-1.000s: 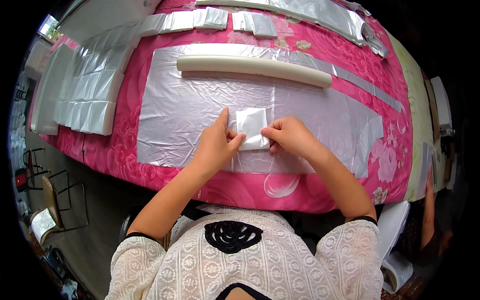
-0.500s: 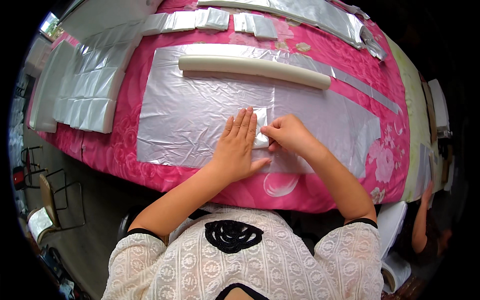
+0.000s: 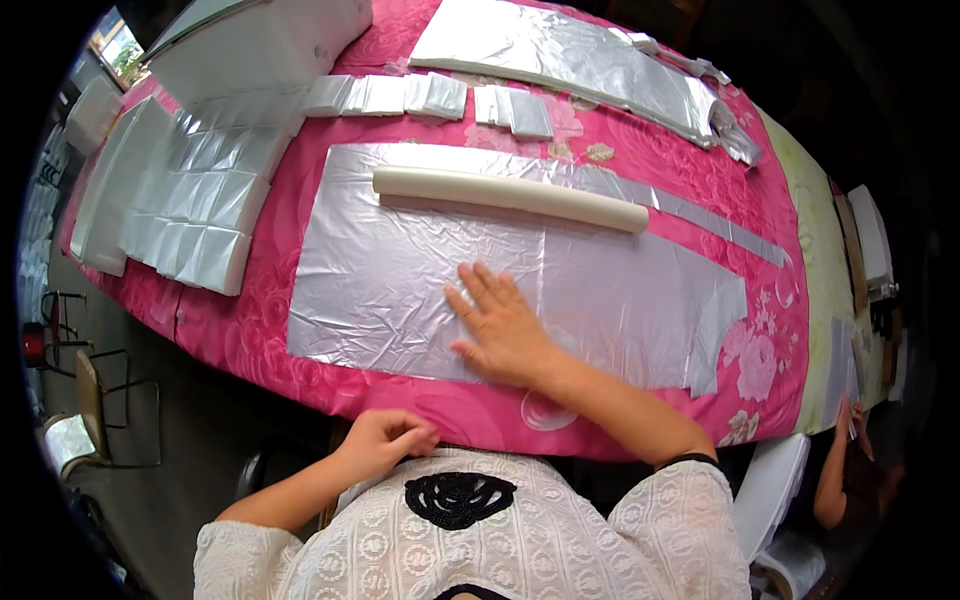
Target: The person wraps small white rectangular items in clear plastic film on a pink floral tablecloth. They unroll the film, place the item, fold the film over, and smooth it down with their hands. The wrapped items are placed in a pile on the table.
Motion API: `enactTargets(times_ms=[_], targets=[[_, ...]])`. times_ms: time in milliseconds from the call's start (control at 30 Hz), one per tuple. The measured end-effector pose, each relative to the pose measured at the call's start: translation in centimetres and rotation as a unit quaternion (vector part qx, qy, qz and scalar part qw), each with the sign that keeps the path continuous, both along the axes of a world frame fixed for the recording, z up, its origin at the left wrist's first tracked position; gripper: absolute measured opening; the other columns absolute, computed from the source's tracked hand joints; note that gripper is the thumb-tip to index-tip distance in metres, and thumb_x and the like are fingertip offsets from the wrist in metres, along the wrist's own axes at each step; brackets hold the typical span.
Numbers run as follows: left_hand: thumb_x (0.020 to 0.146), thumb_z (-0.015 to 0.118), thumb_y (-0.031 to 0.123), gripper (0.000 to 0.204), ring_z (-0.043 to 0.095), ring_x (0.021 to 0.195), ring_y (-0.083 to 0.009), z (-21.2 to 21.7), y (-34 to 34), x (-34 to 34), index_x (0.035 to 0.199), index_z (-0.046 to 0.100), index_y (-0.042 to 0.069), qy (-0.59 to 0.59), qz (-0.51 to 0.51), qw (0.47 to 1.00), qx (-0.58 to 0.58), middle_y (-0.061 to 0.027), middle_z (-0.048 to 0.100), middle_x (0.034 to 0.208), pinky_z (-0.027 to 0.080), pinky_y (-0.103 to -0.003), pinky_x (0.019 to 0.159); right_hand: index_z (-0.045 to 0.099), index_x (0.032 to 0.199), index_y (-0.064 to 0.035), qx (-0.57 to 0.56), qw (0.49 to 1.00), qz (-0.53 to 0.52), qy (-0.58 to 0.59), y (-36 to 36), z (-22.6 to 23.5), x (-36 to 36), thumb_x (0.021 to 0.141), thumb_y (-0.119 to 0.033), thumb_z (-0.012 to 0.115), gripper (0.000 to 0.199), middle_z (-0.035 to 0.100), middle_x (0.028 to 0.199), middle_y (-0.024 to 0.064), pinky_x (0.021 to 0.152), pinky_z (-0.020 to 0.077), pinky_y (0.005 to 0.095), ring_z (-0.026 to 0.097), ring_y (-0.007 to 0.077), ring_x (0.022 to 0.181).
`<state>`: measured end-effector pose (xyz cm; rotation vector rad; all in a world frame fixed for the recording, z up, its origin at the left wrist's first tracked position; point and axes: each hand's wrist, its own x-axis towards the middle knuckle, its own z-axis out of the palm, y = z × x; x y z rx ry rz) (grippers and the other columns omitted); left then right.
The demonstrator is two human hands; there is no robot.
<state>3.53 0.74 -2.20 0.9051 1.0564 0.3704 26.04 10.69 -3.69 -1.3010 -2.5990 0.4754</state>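
A silvery, wrinkled plastic sheet (image 3: 400, 300) lies spread over the pink flowered cloth. My right hand (image 3: 500, 328) presses flat on it with fingers spread, just left of a crease. My left hand (image 3: 385, 442) is drawn back to the table's front edge by my shirt, fingers curled in; whatever it may hold is hidden. Across the sheet's far part rests a long cream tube (image 3: 510, 198), well beyond both hands. The small folded plastic square seen before is out of sight.
Stacked folded plastic packets (image 3: 200, 215) fill the table's left side, beside a white box (image 3: 260, 50). More small packets (image 3: 385, 95) line the back. A thick pile of silvery sheets (image 3: 570, 65) lies far right. A chair (image 3: 95, 410) stands left; another person's arm (image 3: 832, 485) shows at right.
My left hand has left the sheet and come back toward my body, curling. My right hand has opened from a pinch and flattened on the sheet. The folded square no longer shows.
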Motion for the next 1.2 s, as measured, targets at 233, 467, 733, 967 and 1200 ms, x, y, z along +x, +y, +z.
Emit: enactTargets(times_ms=[233, 467, 733, 967, 1200], targets=[[0.091, 0.052, 0.017, 0.026, 0.064, 0.086, -0.0173, -1.5, -4.0, -3.2, 0.107, 0.058, -0.003, -0.044, 0.247, 0.951, -0.183, -0.0114, 0.064, 0.1, 0.052, -0.025, 0.071, 0.024, 0.139, -0.0013, -0.16, 0.972, 0.11, 0.132, -7.1, -0.2, -9.3, 0.091, -0.037, 0.04, 0.062, 0.014, 0.146, 0.0237, 0.11, 0.0049, 0.0473, 0.008, 0.036, 0.137], [0.08, 0.062, 0.006, 0.009, 0.061, 0.065, -0.0086, 2.7, -1.1, -2.9, 0.08, 0.066, -0.002, 0.286, -0.048, 0.941, 0.174, -0.0074, 0.066, 0.072, 0.048, -0.022, 0.058, 0.059, 0.095, -0.0044, -0.075, 0.957, 0.254, 0.116, -3.7, 1.0, -7.4, 0.081, -0.018, 0.059, 0.019, 0.038, 0.132, 0.0188, 0.106, 0.0162, 0.0531, 0.022, 0.035, 0.132], [0.074, 0.066, 0.003, 0.027, 0.063, 0.09, -0.0235, 2.6, 1.9, -2.3, 0.1, 0.062, 0.0, 0.185, 0.06, 0.908, 0.371, -0.0129, 0.065, 0.097, 0.049, -0.03, 0.078, 0.065, 0.088, -0.0009, -0.254, 0.826, -0.222, 0.453, 13.0, 4.0, 2.5, 0.084, -0.018, 0.062, 0.018, 0.064, 0.081, 0.0037, 0.069, 0.045, 0.0248, 0.057, 0.0111, 0.072], [0.072, 0.063, -0.002, 0.028, 0.062, 0.093, -0.0238, 2.6, 3.4, -1.7, 0.1, 0.062, 0.001, 0.13, 0.045, 0.913, 0.383, -0.0143, 0.064, 0.101, 0.049, -0.031, 0.081, 0.062, 0.101, 0.0028, -0.077, 0.859, -0.377, 0.337, 26.5, -1.6, 11.3, 0.083, -0.031, 0.063, 0.038, 0.065, 0.091, 0.012, 0.075, 0.0461, 0.0307, 0.061, 0.021, 0.083], [0.072, 0.063, -0.002, 0.03, 0.063, 0.093, -0.0244, 1.4, 4.2, -2.7, 0.102, 0.061, 0.001, 0.128, 0.029, 0.911, 0.391, -0.0137, 0.064, 0.101, 0.049, -0.031, 0.081, 0.021, 0.139, 0.001, 0.088, 0.985, -0.148, -0.023, 25.3, 0.5, 11.9, 0.066, -0.058, 0.068, 0.105, 0.023, 0.143, 0.0231, 0.11, 0.0157, 0.0374, 0.016, 0.0313, 0.135]])
